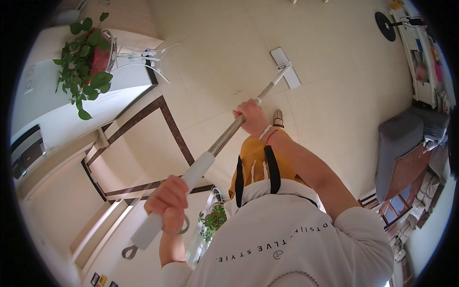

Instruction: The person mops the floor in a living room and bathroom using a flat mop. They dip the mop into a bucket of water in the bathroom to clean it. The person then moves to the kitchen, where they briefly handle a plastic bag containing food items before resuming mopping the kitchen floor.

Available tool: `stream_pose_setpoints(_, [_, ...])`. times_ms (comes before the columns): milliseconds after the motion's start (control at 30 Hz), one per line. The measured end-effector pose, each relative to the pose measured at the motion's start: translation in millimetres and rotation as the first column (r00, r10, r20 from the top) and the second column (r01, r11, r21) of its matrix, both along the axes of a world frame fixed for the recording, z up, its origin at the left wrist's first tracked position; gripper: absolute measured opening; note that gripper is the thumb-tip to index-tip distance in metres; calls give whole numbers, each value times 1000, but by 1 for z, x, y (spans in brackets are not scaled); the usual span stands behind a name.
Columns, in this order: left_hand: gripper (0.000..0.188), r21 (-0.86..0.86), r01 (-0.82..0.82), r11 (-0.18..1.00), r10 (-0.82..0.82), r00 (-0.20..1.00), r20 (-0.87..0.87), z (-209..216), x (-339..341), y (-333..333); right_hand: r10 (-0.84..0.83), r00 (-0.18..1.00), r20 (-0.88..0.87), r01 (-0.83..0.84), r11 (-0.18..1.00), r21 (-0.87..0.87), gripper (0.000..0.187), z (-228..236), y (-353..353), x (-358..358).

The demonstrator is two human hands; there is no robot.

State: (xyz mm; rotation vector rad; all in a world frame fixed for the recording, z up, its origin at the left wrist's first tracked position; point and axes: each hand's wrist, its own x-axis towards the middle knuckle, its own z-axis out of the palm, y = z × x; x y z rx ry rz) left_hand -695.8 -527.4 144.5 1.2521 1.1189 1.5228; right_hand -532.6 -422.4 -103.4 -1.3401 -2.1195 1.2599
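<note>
The flat mop (220, 145) is held slantwise before the body, its oblong head (292, 78) set on the pale tiled floor (334, 48) beyond a shod foot (278, 118). The thick pale grip (200, 168) at the near end is wrapped by the closed fingers of the left hand (168, 200); farther down, the metal pole (232, 133) is gripped by the right hand (252, 116), its fingers curled around it. Wiping of the floor is judged to be the step in hand, though whether a push or a pull is being made cannot be told from this view. For the next stroke, it is judged that both grips should be firm, the head pressed flat and the pole steered by the right hand, with clearance left from the foot and from the white plant stand (113, 51) on the left.
</note>
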Motion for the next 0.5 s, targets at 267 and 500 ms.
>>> stream_pose_setpoints(267, [34,61,-18,998,14,998,66,-20,18,27,81,994,78,-79,996,-29,6,3,28,37])
stream_pose_setpoints(500, [22,331,2,944,-104,951,291,-85,167,53,-109,994,20,108,992,61,8,-51,52,199])
